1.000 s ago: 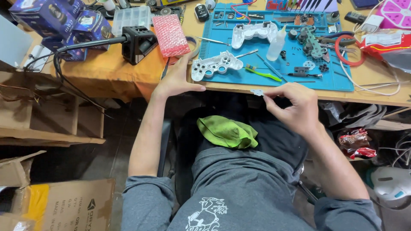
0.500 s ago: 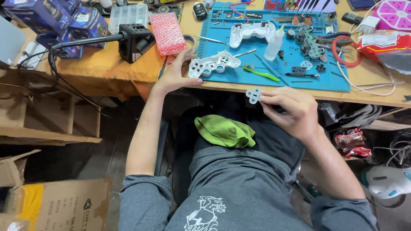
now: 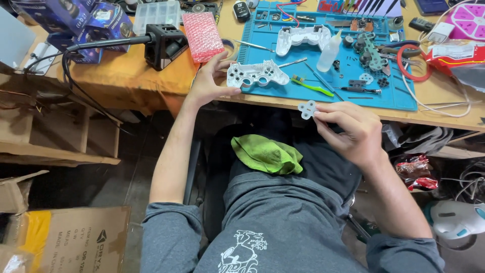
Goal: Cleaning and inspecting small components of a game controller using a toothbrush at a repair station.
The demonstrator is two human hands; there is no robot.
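Note:
My left hand (image 3: 209,81) rests at the table's front edge with its fingers on the left end of a white game-controller shell (image 3: 256,74) lying on the blue work mat (image 3: 399,98). My right hand (image 3: 351,129) pinches a small grey cross-shaped rubber button pad (image 3: 306,109) just in front of the table edge. A second white shell half (image 3: 302,37) lies farther back on the mat. A green toothbrush (image 3: 309,85) lies right of the near shell. A green cloth (image 3: 265,154) sits on my lap.
A small clear bottle (image 3: 329,52), a circuit board (image 3: 370,50) and screws lie on the mat. A pink bubble-wrap pouch (image 3: 202,35) and black lamp base (image 3: 164,44) stand at left. Blue boxes (image 3: 76,20) lie far left, cardboard boxes (image 3: 65,237) on the floor.
My right hand has lifted the grey cross-shaped pad up toward the table edge. My left hand stays on the white shell. The view has shifted slightly.

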